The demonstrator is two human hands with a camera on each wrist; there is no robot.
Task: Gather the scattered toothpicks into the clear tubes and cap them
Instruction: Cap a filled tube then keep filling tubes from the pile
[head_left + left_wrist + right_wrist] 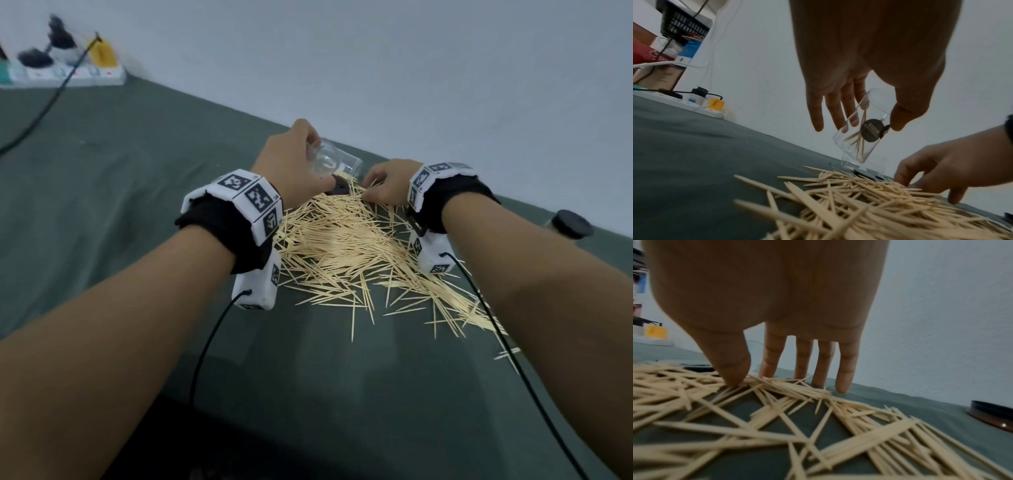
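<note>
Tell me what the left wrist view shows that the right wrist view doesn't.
Only the left wrist view shows the left hand holding the tilted clear tube with a few toothpicks inside, above the pile. Only the right wrist view shows the right hand's fingertips and thumb pressed into the toothpicks, and a dark round lid nearby. Both show the toothpick pile on green cloth.

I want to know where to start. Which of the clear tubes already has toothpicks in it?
The clear tube held tilted in the left hand: a few toothpicks show inside it. The second tube, standing behind it on the table, looks empty.
</note>
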